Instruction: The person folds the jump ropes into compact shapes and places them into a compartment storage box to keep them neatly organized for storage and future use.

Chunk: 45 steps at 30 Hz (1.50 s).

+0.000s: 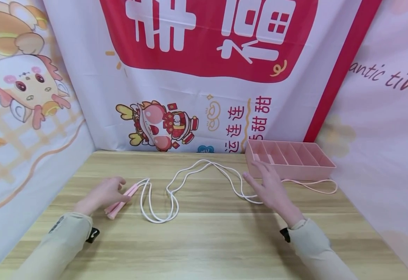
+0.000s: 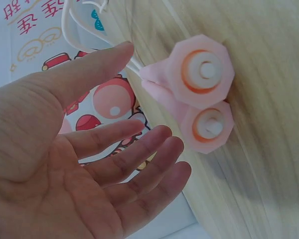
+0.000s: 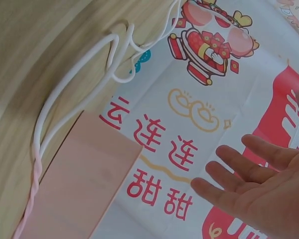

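Observation:
A jump rope lies on the wooden table, with two pink handles [image 1: 118, 205] side by side on the left and a white cord [image 1: 159, 222] running in loose doubled bends to the right. My left hand [image 1: 106, 193] is beside the handles, thumb and fingers spread apart around nothing; the left wrist view shows the handle ends [image 2: 202, 72] past the fingertips. Over the cord's right stretch hovers my right hand [image 1: 272, 190], its fingers extended and holding nothing. A pink twisted length of cord [image 3: 34, 184] continues from the white part along the box.
At the table's back right stands a pink divided box [image 1: 295, 172] with several compartments. Behind the table hangs a printed cloth [image 1: 204, 85], and more cloths enclose both sides. A pink loop [image 1: 324, 192] lies in front of the box.

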Each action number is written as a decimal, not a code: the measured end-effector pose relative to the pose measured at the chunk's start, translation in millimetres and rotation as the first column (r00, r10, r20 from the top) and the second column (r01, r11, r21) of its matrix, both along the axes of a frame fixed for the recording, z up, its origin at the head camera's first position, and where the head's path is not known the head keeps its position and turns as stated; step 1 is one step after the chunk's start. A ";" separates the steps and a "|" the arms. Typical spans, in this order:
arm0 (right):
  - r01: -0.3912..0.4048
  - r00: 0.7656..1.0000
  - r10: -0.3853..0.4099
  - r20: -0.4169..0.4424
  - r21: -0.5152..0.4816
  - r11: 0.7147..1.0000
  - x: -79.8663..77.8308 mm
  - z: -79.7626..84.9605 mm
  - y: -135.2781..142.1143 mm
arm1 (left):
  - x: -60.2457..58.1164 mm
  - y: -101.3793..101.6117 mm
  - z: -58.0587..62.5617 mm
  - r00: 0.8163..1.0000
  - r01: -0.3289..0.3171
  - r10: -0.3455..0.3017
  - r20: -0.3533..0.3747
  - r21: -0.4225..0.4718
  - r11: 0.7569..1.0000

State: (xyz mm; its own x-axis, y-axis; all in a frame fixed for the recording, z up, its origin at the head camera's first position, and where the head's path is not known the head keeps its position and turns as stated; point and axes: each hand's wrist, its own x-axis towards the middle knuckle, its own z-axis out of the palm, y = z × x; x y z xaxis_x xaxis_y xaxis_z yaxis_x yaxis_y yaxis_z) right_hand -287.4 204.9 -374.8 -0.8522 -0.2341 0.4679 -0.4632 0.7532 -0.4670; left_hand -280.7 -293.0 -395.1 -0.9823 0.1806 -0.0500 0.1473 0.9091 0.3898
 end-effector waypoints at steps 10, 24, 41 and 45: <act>-0.036 0.999 0.037 0.023 -0.040 0.999 1.3 -1.4 1.1 | -3.9 1.1 -1.7 1.000 -0.006 0.006 0.026 -0.010 1.000; -0.042 0.998 0.044 0.037 -0.036 0.998 -0.3 -2.2 4.1 | -7.0 -0.7 -11.5 1.000 -0.026 0.026 0.010 0.002 1.000; -0.078 0.996 0.079 0.048 -0.011 0.997 1.5 -13.1 8.6 | -11.0 7.2 -19.0 0.998 -0.057 0.057 -0.009 0.004 0.998; -0.076 0.996 0.076 0.051 -0.005 0.997 1.7 -13.7 6.6 | -14.3 9.1 -20.7 0.997 -0.058 0.058 -0.042 -0.011 0.998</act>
State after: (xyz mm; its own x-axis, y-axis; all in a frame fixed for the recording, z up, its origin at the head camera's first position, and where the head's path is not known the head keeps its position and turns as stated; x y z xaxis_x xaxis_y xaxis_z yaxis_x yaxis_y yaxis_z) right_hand -285.6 211.4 -388.5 -0.8547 -0.2974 0.4254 -0.4946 0.7151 -0.4939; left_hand -295.1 -283.8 -415.9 -0.9924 0.1228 -0.0109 0.1099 0.9213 0.3730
